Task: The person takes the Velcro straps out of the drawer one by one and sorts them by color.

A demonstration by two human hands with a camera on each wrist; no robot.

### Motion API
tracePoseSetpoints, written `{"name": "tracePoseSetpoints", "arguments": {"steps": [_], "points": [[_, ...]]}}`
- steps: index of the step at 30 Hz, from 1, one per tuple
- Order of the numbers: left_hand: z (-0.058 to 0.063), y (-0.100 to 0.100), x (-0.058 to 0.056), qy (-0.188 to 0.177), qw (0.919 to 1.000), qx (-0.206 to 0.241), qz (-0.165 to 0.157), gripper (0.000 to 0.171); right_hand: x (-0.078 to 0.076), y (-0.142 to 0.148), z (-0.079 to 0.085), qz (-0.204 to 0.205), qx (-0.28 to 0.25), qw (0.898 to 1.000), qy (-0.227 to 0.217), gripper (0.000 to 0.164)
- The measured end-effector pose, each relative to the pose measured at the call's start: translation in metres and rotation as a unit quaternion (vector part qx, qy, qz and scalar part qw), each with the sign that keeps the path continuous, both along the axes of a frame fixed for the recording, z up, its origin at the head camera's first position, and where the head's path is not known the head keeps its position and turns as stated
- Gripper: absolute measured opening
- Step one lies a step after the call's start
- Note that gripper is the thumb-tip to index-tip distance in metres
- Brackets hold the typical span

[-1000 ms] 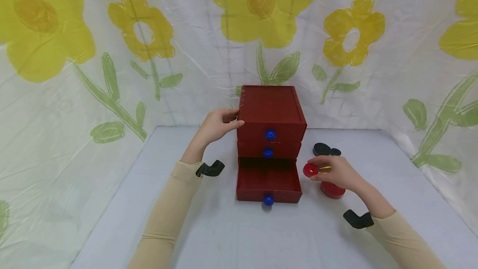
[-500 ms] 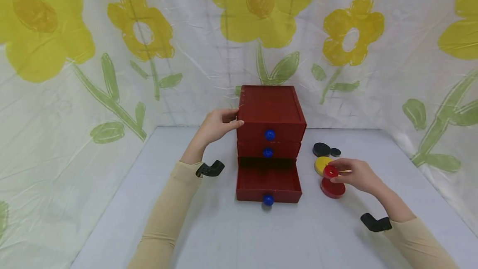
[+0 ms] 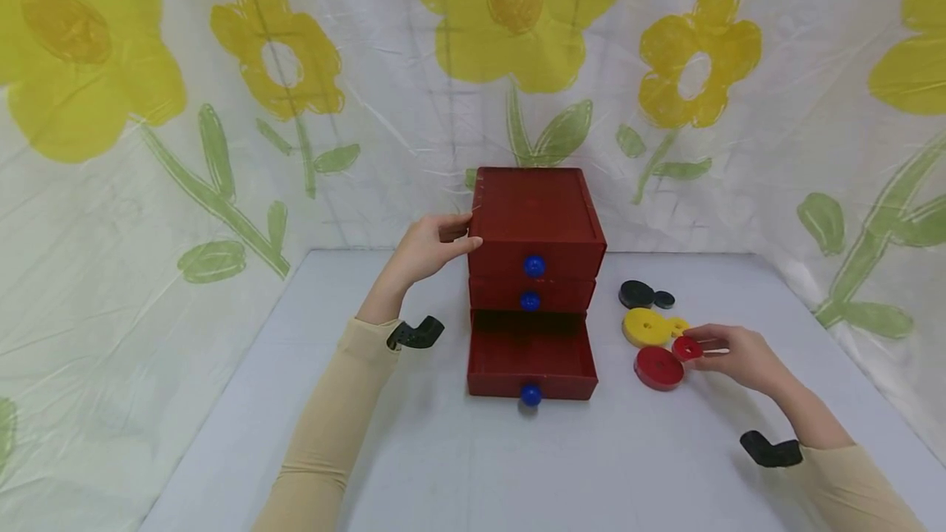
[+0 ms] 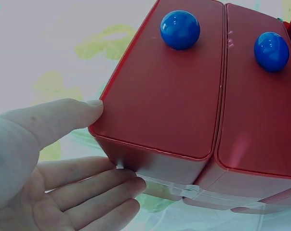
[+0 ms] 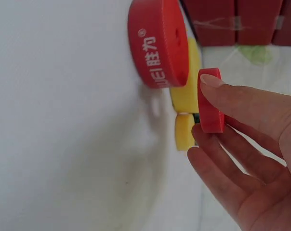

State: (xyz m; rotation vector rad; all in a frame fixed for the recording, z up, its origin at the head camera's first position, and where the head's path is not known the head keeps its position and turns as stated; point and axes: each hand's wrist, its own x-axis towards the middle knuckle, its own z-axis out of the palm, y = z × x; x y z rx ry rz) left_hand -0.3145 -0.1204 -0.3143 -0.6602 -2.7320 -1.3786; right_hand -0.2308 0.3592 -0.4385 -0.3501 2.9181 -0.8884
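Observation:
My right hand [image 3: 742, 355] pinches a small red tape roll [image 5: 211, 101] between thumb and fingers, at the right side of a larger red tape roll [image 3: 659, 369] with white lettering. Behind these lie a large yellow roll [image 3: 645, 327] and a small yellow roll [image 3: 677, 325]. My left hand [image 3: 432, 249] touches the upper left front corner of a dark red drawer cabinet [image 3: 538, 204]. In the left wrist view its thumb lies on the front edge and its fairly straight fingers rest along the side. The bottom drawer [image 3: 532, 351] is pulled out, and nothing shows inside.
A large black roll [image 3: 636, 295] and a small black roll [image 3: 664, 300] lie behind the yellow ones. Blue knobs [image 3: 534, 267] stick out from the drawer fronts. A white cloth [image 3: 399, 146] with painted flowers hangs behind the white table [image 3: 443, 466].
My right hand has moved right, away from the drawer, carrying the small red tape roll beside the larger one and uncovering the yellow rolls. The left hand has stayed at the cabinet.

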Motion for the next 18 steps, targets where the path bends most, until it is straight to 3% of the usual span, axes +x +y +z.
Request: {"name": "tracePoseSetpoints", "arguments": {"steps": [10, 18], "points": [[0.001, 0.001, 0.001, -0.002, 1.0000, 0.000, -0.001, 0.059, 0.006, 0.010, -0.011, -0.018, 0.015, 1.000, -0.011, 0.049], [0.001, 0.000, 0.001, -0.006, 1.0000, 0.003, -0.002, 0.060, 0.008, 0.014, -0.015, -0.017, 0.025, 0.998, -0.048, 0.053]]}}
